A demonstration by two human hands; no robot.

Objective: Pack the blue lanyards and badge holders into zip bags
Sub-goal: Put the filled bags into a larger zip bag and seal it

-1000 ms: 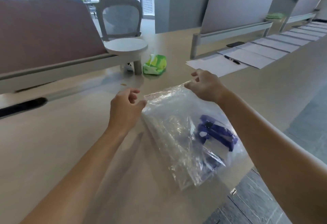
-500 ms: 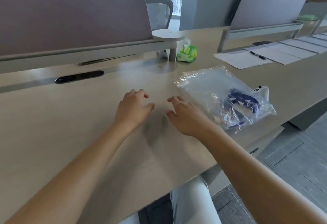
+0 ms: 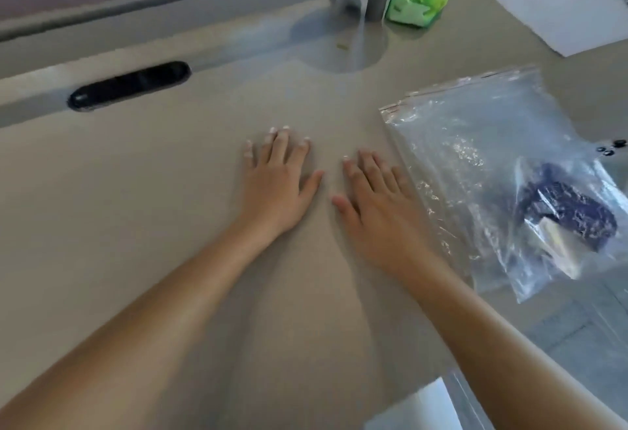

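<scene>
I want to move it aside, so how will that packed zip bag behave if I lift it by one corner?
The zip bag looks thin and crinkled, so it will probably flop and fold rather than hold its shape. The blue lanyard sits bunched at one end, so that end will likely sag and the contents may slide. On the smooth table the glossy film should push easily.
</scene>
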